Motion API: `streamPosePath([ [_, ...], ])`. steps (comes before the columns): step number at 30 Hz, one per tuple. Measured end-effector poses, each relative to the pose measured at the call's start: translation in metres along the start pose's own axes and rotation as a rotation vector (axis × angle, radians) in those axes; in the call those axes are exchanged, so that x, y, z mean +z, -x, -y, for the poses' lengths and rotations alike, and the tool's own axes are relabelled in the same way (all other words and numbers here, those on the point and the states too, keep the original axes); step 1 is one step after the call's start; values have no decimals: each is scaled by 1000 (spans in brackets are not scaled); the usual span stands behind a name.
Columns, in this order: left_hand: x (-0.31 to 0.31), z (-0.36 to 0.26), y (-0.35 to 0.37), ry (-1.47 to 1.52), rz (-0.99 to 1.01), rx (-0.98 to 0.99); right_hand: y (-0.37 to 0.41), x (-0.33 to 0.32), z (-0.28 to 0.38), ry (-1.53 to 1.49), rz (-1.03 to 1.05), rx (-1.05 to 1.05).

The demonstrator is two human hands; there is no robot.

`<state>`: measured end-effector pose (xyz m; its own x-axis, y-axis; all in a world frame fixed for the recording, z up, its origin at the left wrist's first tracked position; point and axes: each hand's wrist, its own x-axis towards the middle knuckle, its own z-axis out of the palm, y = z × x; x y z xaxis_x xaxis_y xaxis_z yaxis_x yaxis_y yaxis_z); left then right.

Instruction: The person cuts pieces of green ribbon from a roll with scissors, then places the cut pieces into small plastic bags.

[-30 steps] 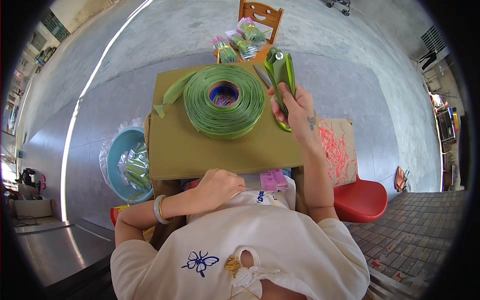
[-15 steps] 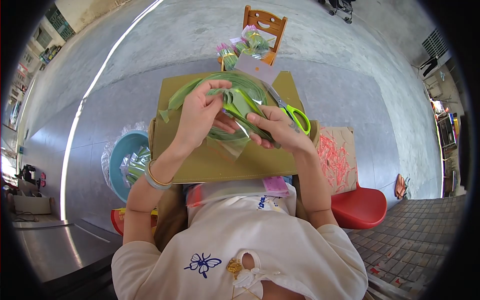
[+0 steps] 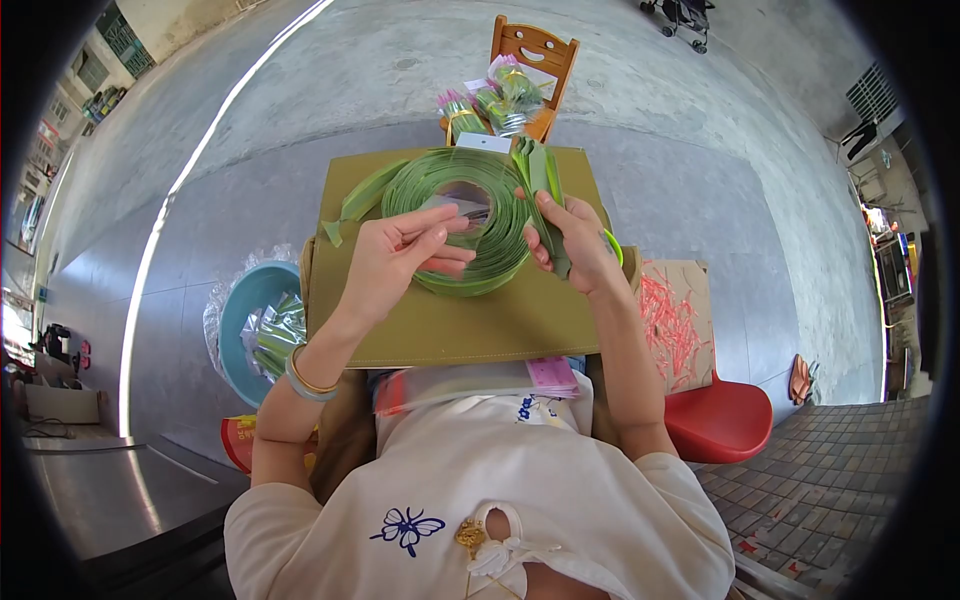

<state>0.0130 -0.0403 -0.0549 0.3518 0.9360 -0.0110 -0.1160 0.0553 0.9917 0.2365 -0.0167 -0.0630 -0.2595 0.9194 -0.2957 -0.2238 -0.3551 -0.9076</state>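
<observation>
My right hand (image 3: 575, 240) is closed around a bundle of folded green ribbon strips (image 3: 538, 185), held upright beside the ribbon roll. My left hand (image 3: 405, 250) is over the left part of the large green ribbon roll (image 3: 470, 280), thumb and forefinger pinched together. Whatever is between those fingertips is too faint to make out; something see-through shows near them, over the roll's middle. A loose ribbon end (image 3: 365, 193) trails off to the left. Behind my right hand, a bright green scissors handle (image 3: 614, 247) shows in part; the blades are hidden.
The olive table (image 3: 450, 345) lies before me. Wrapped green bundles (image 3: 510, 95) sit on a wooden chair (image 3: 535, 50) beyond it. A blue basin (image 3: 240, 325) with bagged strips is left. Pink scraps (image 3: 670, 325) lie on cardboard at right, near a red seat (image 3: 720, 415). Plastic sleeves (image 3: 460, 385) rest on my lap.
My hands have moved apart. The green bundle has swung upright to the right in my right hand, and the clear bag around it no longer shows there. More of the roll is uncovered.
</observation>
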Motion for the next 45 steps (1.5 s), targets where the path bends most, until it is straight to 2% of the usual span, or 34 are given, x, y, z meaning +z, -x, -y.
streamPosePath([
  [3, 6, 13, -8, 57, -213, 228, 21, 9, 7, 108, 226, 96],
  [5, -1, 20, -13, -140, -277, 242, 31, 21, 4, 231, 375, 155],
  [9, 7, 16, -13, -308, -393, 299, 31, 34, -10, 435, 322, 162],
  [11, 13, 18, -10, -612, -423, 416, 27, 40, -16, 433, 241, 160],
  [15, 21, 26, -10, -940, -467, 680, 15, 44, -35, 11, 223, 163],
  [17, 20, 32, -11, -871, -410, 652, 13, 46, -36, -248, 229, 144],
  [20, 25, 21, -5, -754, -340, 421, 13, 49, -35, -288, 258, 165],
  [21, 27, 16, -3, -711, -318, 316, 14, 48, -32, -294, 338, 218],
  [23, 14, 22, -6, -562, -117, 322, 16, 44, -26, -305, 499, 327],
  [26, 12, 11, -1, -478, -7, 290, 12, 32, -26, -318, 594, 339],
  [29, 9, 8, -1, -455, 13, 286, 12, 35, -27, -33, 251, 94],
  [30, 8, 9, -2, -448, 19, 293, 13, 41, -30, 45, 196, 52],
  [33, 14, -2, 1, -458, 58, 103, 15, 46, -30, 27, 234, 117],
  [36, 10, 18, -1, -433, -55, 259, 9, 39, -36, 8, 210, 117],
  [39, 12, 22, -1, -552, -164, 266, 5, 36, -41, 75, 128, 65],
  [42, 19, 20, 4, -615, -222, 304, 8, 40, -35, 18, 176, 85],
  [45, 17, 24, 1, -527, -301, 363, 20, 38, -26, -106, 265, 225],
])
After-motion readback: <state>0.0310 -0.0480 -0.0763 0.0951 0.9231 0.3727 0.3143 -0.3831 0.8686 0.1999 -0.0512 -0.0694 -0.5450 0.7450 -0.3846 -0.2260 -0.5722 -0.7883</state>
